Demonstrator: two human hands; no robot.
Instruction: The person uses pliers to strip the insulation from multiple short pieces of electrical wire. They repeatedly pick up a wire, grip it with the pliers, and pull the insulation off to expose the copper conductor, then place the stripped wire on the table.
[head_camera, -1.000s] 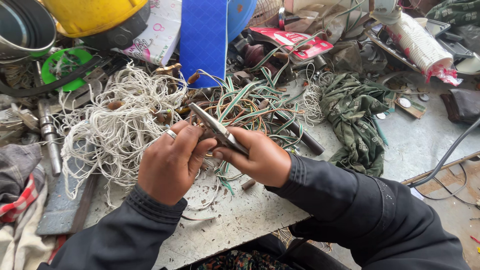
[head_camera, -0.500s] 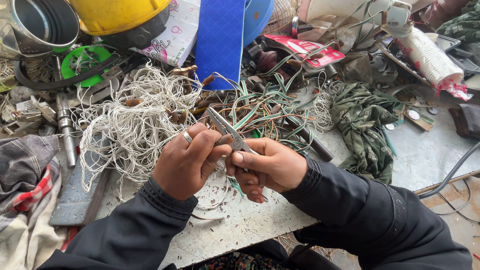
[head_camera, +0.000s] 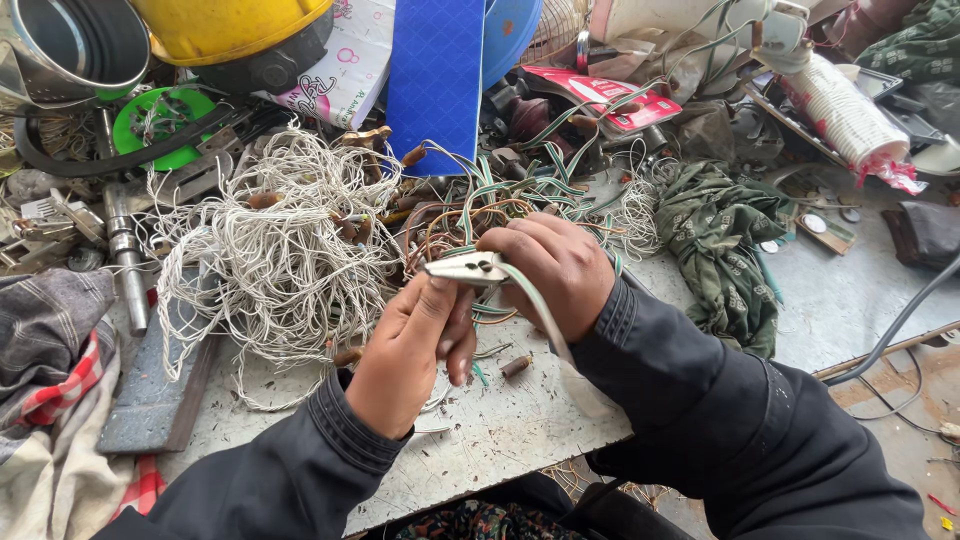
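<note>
My right hand (head_camera: 555, 262) is closed around the handles of metal pliers (head_camera: 466, 267), whose jaws point left over the bench. A green-and-white wire (head_camera: 538, 318) runs from the pliers down across my right wrist. My left hand (head_camera: 408, 348) sits just below the jaws, thumb up against them and fingers curled on a short end of wire. Both hands hover over a tangle of green, white and orange wires (head_camera: 500, 205) on the paint-flecked bench (head_camera: 500, 430).
A heap of white cord (head_camera: 270, 250) lies left of the hands and a crumpled green cloth (head_camera: 720, 240) right. Behind stand a blue panel (head_camera: 435, 80), a yellow helmet (head_camera: 230, 30), a metal pot (head_camera: 70, 45) and stacked paper cups (head_camera: 850, 110). A checked cloth (head_camera: 50, 380) hangs at the left edge.
My right hand has turned over and lifted, so the pliers now lie level, pointing left, instead of up and away. My left hand has dropped below the jaws.
</note>
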